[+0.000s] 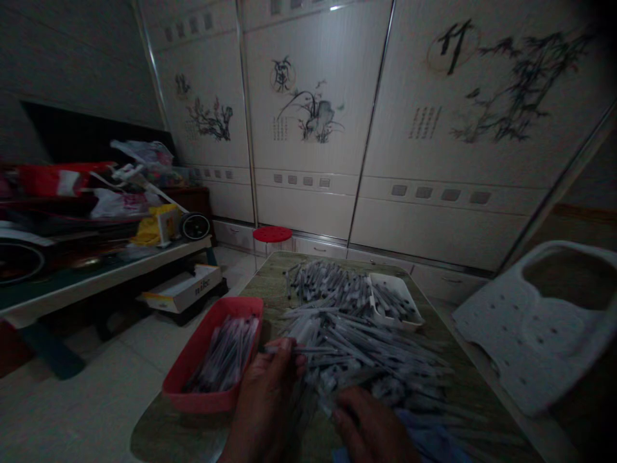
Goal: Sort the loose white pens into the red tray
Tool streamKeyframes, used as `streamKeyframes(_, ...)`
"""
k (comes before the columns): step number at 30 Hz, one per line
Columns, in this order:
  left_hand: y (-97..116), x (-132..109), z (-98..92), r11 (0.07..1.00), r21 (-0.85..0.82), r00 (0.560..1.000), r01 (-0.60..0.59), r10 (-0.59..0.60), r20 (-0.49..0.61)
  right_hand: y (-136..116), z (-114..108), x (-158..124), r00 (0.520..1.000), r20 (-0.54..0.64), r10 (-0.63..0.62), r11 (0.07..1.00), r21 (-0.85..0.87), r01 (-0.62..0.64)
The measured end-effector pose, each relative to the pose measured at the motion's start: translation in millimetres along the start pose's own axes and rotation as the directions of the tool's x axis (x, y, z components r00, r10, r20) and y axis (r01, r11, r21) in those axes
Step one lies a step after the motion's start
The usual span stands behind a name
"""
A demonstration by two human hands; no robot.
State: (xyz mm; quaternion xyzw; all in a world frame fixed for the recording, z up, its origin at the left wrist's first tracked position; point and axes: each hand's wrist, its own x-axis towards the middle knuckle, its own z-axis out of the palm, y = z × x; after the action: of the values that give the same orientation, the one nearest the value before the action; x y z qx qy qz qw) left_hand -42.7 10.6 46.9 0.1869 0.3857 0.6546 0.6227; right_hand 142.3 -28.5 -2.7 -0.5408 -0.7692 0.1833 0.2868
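Observation:
My left hand (272, 389) pinches a thin pen-like stick (313, 351) between thumb and fingers, and the stick points right across the pile. Lower right, my right hand (369, 424) is curled with its fingertips at the near edge of the pile. Something clear shows at those fingertips, too blurred to name. The big loose pile (385, 350) is made of thin translucent pen-like sticks, many with dark ends. Left of my left hand stands a red plastic basket (200, 402) with similar sticks lying in it. A white tray (409, 302) farther back holds more of them.
Everything lies on a low patterned table (270, 276). A red round stool (272, 234) stands behind it, a white plastic chair (544, 328) at right. On the left, a cluttered bench (110, 270) has an open box (186, 287) beneath. Sliding doors (308, 154) close off the back.

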Motion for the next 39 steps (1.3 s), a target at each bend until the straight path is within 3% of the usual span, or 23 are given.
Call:
streamKeyframes(5,-1,0,2.3,1.0,0.015,1.0,0.015,-0.015,-0.009,5,-18,1,0.984,-0.122,0.128,0.968,0.229,-0.097)
streamKeyframes(16,-13,3,-1.1,0.996,0.049,0.996,0.071,-0.074,0.047,11,-43,2,0.933,-0.265,0.245,0.942,0.293,-0.164)
streamKeyframes(39,-17,-7,8.7,0.986,0.131,0.985,0.107,-0.122,0.118,5,-42,0,0.948,-0.288,0.132,0.961,0.27,-0.052)
